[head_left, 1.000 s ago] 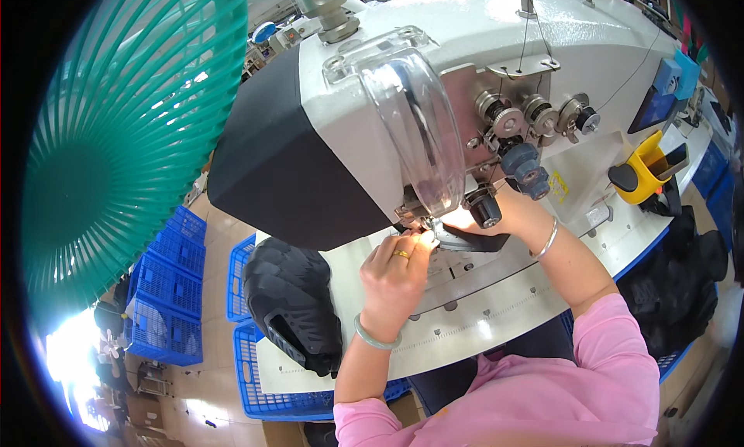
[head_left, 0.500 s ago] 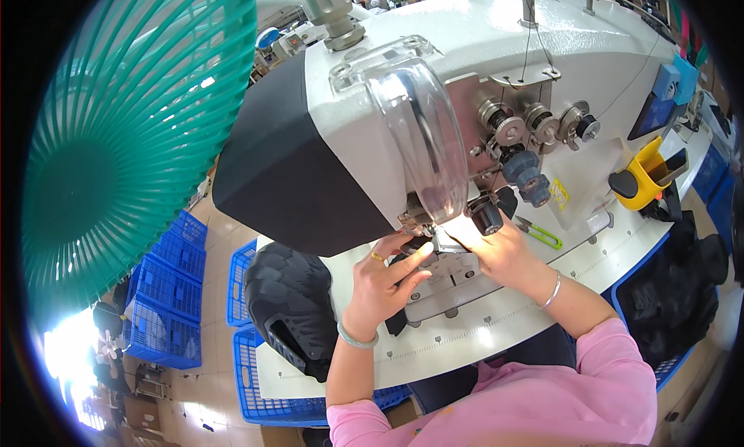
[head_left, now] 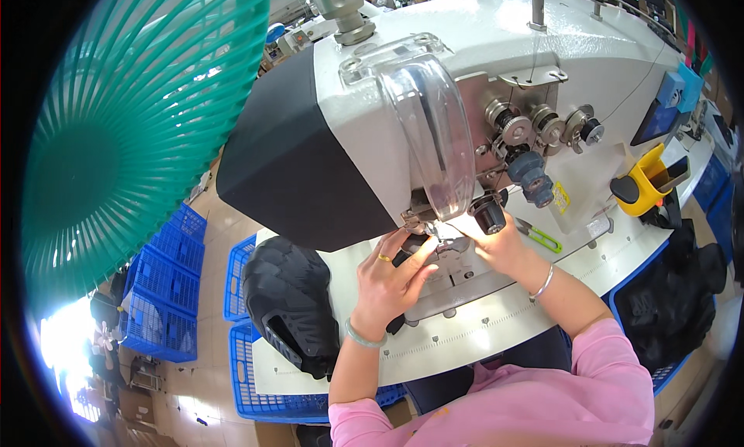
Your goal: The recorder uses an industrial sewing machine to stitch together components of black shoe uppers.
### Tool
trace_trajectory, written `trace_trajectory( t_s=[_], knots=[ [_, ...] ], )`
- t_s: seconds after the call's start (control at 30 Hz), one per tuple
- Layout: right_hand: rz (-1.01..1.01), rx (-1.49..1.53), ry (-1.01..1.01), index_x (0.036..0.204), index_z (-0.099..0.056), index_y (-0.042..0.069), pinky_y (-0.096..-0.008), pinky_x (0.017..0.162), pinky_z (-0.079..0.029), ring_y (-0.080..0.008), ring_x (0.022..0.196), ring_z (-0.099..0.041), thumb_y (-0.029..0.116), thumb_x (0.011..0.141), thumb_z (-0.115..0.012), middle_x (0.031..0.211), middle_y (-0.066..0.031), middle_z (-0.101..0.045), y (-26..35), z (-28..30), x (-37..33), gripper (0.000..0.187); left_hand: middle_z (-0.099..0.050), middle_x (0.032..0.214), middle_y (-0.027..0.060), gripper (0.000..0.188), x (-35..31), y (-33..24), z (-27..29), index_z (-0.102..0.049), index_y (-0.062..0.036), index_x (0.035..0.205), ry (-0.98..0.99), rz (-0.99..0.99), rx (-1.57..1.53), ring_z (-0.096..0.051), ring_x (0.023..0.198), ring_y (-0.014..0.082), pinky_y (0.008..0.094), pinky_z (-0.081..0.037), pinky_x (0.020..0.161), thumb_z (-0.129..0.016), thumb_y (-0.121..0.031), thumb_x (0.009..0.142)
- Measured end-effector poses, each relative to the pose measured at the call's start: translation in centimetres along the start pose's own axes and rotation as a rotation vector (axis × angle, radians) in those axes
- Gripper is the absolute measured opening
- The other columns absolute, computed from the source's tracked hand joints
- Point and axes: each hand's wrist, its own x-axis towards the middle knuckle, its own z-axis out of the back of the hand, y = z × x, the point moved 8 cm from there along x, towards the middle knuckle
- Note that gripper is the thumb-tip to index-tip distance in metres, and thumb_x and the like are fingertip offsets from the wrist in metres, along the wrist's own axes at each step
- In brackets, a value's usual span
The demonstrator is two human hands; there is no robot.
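A white sewing machine with a clear guard over its needle area stands before me. Under the needle lies a small dark piece, probably fabric or leather, mostly covered by my fingers. My left hand grips its left side, thumb and fingertips close to the presser foot. On the other side, my right hand has its thumb at the piece's edge; its other fingers are partly hidden behind a black knob. Left of my left wrist sits a stack of black moulded pieces.
Green-handled snips lie right of my right hand. A yellow holder stands farther right, above a blue crate of black pieces. A green fan guard fills the left side, with blue crates below.
The view has shifted slightly, so the machine sits a little farther right. Both hands stay by the needle, and the dark piece between them appears slightly turned.
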Motion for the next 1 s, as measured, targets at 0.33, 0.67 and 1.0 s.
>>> trace_trajectory(
  t_s=[0.33, 0.67, 1.0],
  knots=[
    [0.055, -0.051, 0.086, 0.062, -0.056, 0.002, -0.0381, 0.068, -0.050, -0.0301, 0.079, -0.058, 0.006, 0.052, -0.067, 0.078, -0.0118, -0.054, -0.9, -0.9, 0.1, 0.016, -0.072, 0.093, 0.0152, 0.020, -1.4, 4.8, -0.5, -0.073, 0.0016, 0.097, -0.144, 0.322, -0.479, -0.068, 0.088, 0.0248, 0.0341, -0.053, 0.080, -0.068, -0.002, 0.079],
    [-0.204, -0.199, 0.043, 0.117, -0.066, 0.009, -0.0612, 0.107, -0.028, -0.0439, 0.116, -0.050, 0.002, 0.066, -0.067, 0.114, -0.0136, -0.065, -3.1, -1.2, 0.2, 0.051, -0.050, 0.135, 0.0141, 0.047, -1.7, 14.7, -9.1, -0.038, -0.0005, 0.141, -0.267, 0.613, -1.379, -0.061, 0.108, 0.0237, 0.0337, -0.052, 0.090, -0.048, -0.022, 0.101],
    [-0.030, 0.046, 0.120, 0.108, -0.066, 0.008, -0.0407, 0.085, -0.044, -0.0312, 0.100, -0.059, 0.003, 0.071, -0.067, 0.103, -0.0092, -0.063, 5.1, 4.7, 3.7, 0.037, -0.068, 0.082, 0.0124, 0.017, 0.9, 3.5, 12.9, -0.070, -0.0009, 0.097, -0.433, 0.759, 0.387, -0.061, 0.070, 0.0264, 0.0346, -0.048, 0.068, -0.072, -0.009, 0.082]
  ],
)
